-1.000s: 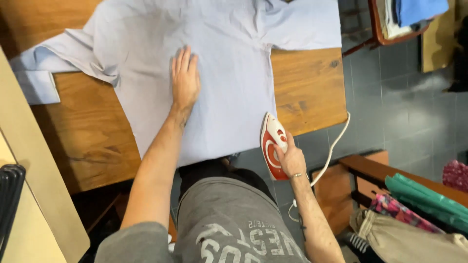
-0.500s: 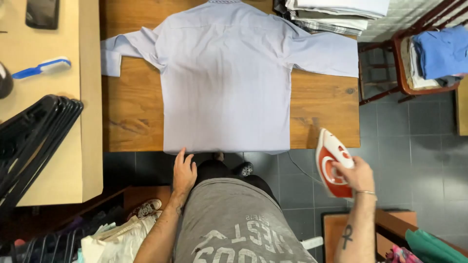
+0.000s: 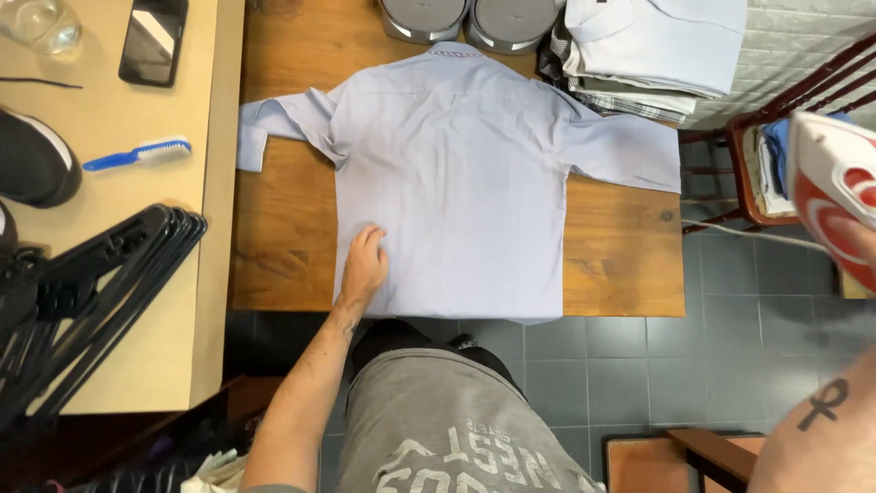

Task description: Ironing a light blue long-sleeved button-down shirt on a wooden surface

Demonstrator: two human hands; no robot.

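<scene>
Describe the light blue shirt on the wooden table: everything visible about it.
The light blue shirt looks like thin woven cotton, long-sleeved, lying flat with its back up and its collar pointing away from the person. Both sleeves spread sideways, the cuff on the picture's left folded over. Its hem reaches the near edge of the wooden table. Faint creases show. The left hand presses flat on its lower part; a stack of folded shirts lies by its far shoulder.

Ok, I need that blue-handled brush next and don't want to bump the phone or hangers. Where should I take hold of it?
Grip the blue-handled brush with white bristles by its slim blue handle, the end pointing away from the wooden table. Probably best to come from straight above: it lies flat on the pale side surface, apart from the black phone and the black hangers.
</scene>
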